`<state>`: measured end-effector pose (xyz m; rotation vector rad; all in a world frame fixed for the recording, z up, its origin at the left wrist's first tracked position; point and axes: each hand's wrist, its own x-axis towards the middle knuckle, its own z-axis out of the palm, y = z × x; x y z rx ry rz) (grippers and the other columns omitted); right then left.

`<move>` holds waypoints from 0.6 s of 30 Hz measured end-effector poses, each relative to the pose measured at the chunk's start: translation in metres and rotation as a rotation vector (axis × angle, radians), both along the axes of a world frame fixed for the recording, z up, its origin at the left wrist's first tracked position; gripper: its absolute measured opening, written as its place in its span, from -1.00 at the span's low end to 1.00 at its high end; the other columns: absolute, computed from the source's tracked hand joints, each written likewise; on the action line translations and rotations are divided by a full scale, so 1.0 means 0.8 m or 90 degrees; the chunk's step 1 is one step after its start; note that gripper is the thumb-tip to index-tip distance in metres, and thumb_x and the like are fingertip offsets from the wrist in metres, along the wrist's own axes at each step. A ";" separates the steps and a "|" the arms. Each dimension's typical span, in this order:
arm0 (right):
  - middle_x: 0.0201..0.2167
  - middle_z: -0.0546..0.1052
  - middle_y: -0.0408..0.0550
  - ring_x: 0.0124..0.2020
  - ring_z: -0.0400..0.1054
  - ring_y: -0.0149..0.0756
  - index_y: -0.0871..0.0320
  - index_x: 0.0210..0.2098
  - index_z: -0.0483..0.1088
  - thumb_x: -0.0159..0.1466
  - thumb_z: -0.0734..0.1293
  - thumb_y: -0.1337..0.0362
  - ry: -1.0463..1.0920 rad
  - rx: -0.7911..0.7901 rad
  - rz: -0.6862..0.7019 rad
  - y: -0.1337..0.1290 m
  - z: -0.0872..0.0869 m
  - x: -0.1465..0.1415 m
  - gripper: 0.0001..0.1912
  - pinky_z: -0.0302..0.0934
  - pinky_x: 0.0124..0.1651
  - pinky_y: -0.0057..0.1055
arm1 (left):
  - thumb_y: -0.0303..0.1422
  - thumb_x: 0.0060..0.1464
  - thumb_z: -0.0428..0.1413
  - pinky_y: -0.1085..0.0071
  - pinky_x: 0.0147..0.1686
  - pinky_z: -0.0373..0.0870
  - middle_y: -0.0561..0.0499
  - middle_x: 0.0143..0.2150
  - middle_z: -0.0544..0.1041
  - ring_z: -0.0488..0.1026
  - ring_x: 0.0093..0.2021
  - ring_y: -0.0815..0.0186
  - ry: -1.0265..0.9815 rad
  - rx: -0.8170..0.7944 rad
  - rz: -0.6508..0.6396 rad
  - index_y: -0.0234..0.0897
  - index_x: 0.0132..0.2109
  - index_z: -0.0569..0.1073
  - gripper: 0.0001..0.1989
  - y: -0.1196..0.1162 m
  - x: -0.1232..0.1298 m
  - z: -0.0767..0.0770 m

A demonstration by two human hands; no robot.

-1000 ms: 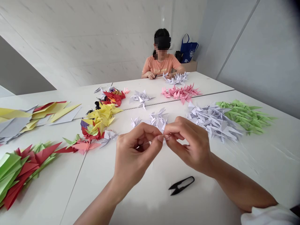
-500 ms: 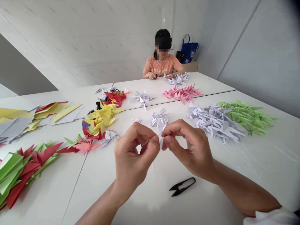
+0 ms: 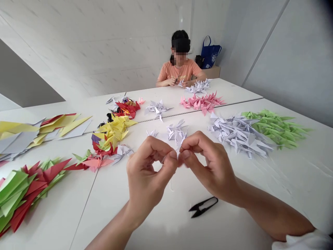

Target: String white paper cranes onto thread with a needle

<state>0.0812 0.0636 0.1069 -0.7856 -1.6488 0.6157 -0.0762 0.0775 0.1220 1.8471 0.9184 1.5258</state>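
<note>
Your left hand (image 3: 149, 177) and right hand (image 3: 210, 166) stand with thumbs and forefingers curled and their tips pressed close together, mid-way over the white table (image 3: 293, 180). A fine pale strand (image 3: 170, 185) appears to hang from the grip, its long axis near vertical and closer to your left hand; what exactly you pinch is too small to confirm. Small white paper cranes (image 3: 177, 133) lie just beyond your fingertips, nothing between. Black thread snips (image 3: 203, 207) rest below your right hand, apart from the grip. A pale grey crane heap (image 3: 239, 139) lies right, green cranes (image 3: 275, 128) beyond it, yellow cranes (image 3: 111, 133) left.
</note>
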 end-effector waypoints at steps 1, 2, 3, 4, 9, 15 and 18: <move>-0.41 0.43 -0.20 -0.44 0.36 -0.45 0.10 -0.22 0.31 0.41 0.27 0.37 -0.008 0.008 -0.009 0.001 -0.001 0.000 -0.94 0.25 -0.40 -0.49 | -0.58 0.13 0.14 0.55 -0.61 0.34 0.19 -0.53 0.42 0.39 -0.60 0.51 0.008 0.002 0.005 -0.23 -0.38 0.36 -0.81 0.001 0.000 -0.001; -0.42 0.39 -0.21 -0.46 0.30 -0.46 0.10 -0.19 0.32 0.41 0.28 0.34 -0.016 0.013 -0.018 0.001 -0.001 0.000 -0.97 0.22 -0.41 -0.49 | -0.57 0.13 0.14 0.54 -0.62 0.31 0.19 -0.53 0.41 0.37 -0.61 0.51 0.015 0.004 0.006 -0.23 -0.39 0.36 -0.81 0.001 -0.001 -0.003; -0.44 0.36 -0.23 -0.49 0.25 -0.47 0.09 -0.17 0.32 0.41 0.30 0.32 -0.021 0.019 -0.027 0.002 -0.001 0.001 -0.97 0.19 -0.43 -0.49 | -0.57 0.13 0.15 0.54 -0.62 0.29 0.19 -0.53 0.40 0.36 -0.61 0.51 0.020 0.005 0.001 -0.23 -0.39 0.36 -0.81 0.002 -0.001 -0.004; -0.45 0.33 -0.25 -0.50 0.20 -0.49 0.09 -0.15 0.33 0.40 0.31 0.31 -0.022 0.021 -0.031 0.002 -0.001 0.001 -0.95 0.17 -0.44 -0.50 | -0.57 0.13 0.15 0.54 -0.63 0.28 0.19 -0.54 0.39 0.35 -0.61 0.51 0.022 0.006 -0.009 -0.22 -0.39 0.36 -0.81 0.003 -0.001 -0.005; -0.42 0.35 -0.22 -0.48 0.20 -0.50 0.11 -0.27 0.33 0.41 0.31 0.33 0.003 0.021 -0.013 0.005 0.000 0.003 -0.90 0.16 -0.43 -0.51 | -0.58 0.11 0.14 0.55 -0.64 0.26 0.18 -0.55 0.38 0.34 -0.63 0.51 0.024 -0.025 -0.070 -0.23 -0.39 0.36 -0.81 0.003 -0.002 -0.002; -0.43 0.33 -0.18 -0.46 0.22 -0.44 0.10 -0.28 0.30 0.44 0.27 0.27 0.036 0.022 -0.068 0.006 0.001 0.008 -0.87 0.12 -0.48 -0.48 | -0.55 0.15 0.12 0.58 -0.66 0.25 0.18 -0.54 0.38 0.33 -0.64 0.54 -0.007 -0.114 -0.079 -0.23 -0.40 0.36 -0.81 0.003 -0.005 0.003; -0.46 0.31 -0.19 -0.48 0.19 -0.44 0.11 -0.32 0.29 0.43 0.27 0.27 0.030 0.027 -0.046 0.007 0.002 0.007 -0.83 0.11 -0.47 -0.47 | -0.55 0.17 0.12 0.62 -0.64 0.28 0.19 -0.53 0.38 0.34 -0.62 0.55 -0.025 -0.127 -0.094 -0.23 -0.39 0.37 -0.81 0.003 -0.006 0.001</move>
